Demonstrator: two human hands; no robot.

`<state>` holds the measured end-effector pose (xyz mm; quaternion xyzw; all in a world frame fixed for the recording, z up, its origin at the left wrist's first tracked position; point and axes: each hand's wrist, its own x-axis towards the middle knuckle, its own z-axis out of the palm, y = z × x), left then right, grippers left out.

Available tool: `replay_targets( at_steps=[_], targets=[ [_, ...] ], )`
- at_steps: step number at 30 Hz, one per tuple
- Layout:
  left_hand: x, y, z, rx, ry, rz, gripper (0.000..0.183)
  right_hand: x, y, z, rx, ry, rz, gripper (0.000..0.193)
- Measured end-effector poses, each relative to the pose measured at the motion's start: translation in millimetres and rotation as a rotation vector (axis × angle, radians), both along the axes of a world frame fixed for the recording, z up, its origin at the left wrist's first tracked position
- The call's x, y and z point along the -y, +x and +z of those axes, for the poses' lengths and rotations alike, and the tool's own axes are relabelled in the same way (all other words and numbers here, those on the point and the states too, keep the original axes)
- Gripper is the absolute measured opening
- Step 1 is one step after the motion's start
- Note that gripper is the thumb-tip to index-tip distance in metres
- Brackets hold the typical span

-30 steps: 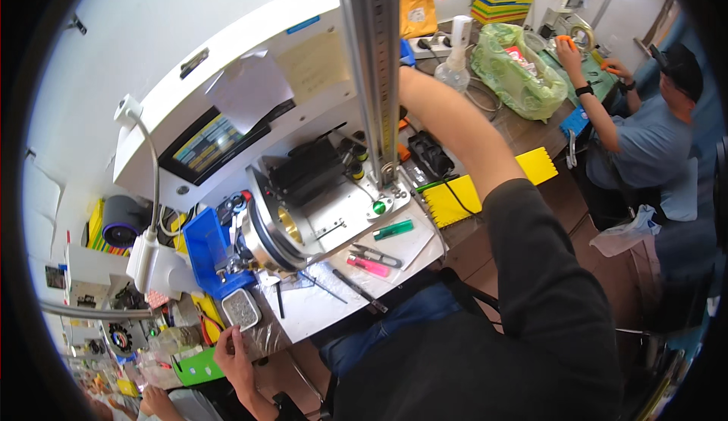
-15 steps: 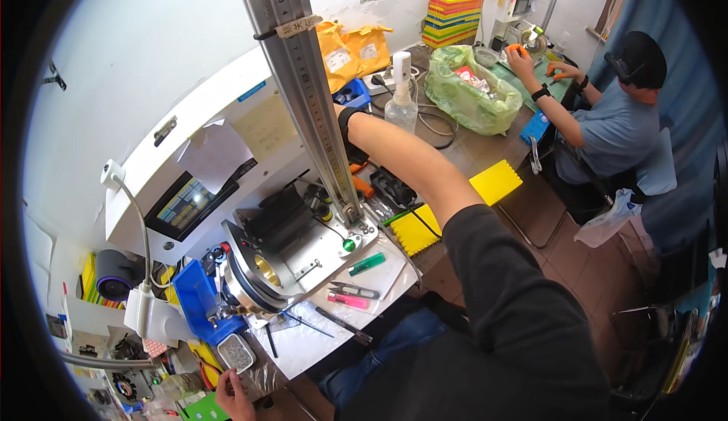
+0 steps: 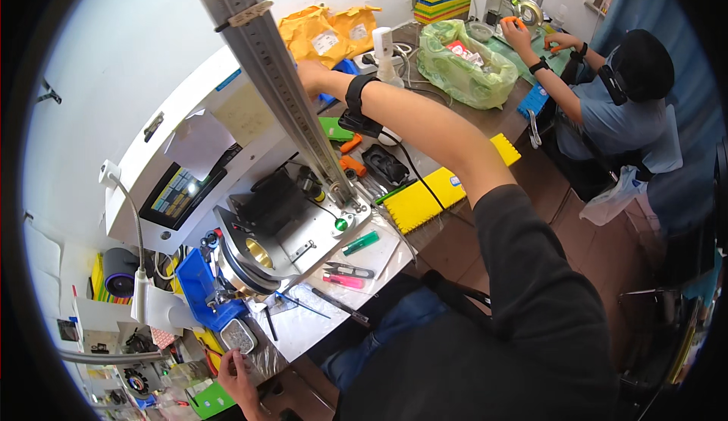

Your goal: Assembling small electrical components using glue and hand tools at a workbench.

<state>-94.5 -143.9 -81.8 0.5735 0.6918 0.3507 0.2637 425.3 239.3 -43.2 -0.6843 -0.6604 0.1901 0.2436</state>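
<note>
My right arm stretches across the bench, a black strap and small dark device on its wrist. My right hand is partly behind the upright metal ruler post, near yellow padded envelopes and a blue bin; its fingers are hidden. At the lower left, my left hand is beside a small tray of tiny silvery parts. Its fingertips are drawn together near the tray's edge; whether anything is between them is too small to make out. Between my hands stands a machine with a brass-coloured ring.
White paper on the bench carries thread snips, a pink-handled tool and a green one. A blue bin adjoins the machine. Yellow plates lie right of the post. Beyond a green bag, another person works.
My right hand has moved left and now shows past the post. A green piece and orange tools beneath my forearm have come into view. My left hand stays by the tray.
</note>
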Motion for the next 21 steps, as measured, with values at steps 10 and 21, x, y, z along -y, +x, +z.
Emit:
replay_targets(
  at_steps=[10, 21],
  targets=[
    [-18.1, 29.0, 5.6, -0.019, -0.019, -0.079, 0.025, 88.9, 42.5, 77.4, 0.358, 0.065, -0.014, 0.02],
    [-19.1, 33.4, 9.0, -0.053, -0.008, -0.137, 0.025, 75.7, 60.6, 65.4, 0.556, 0.014, 0.076, 0.025]
  ],
)
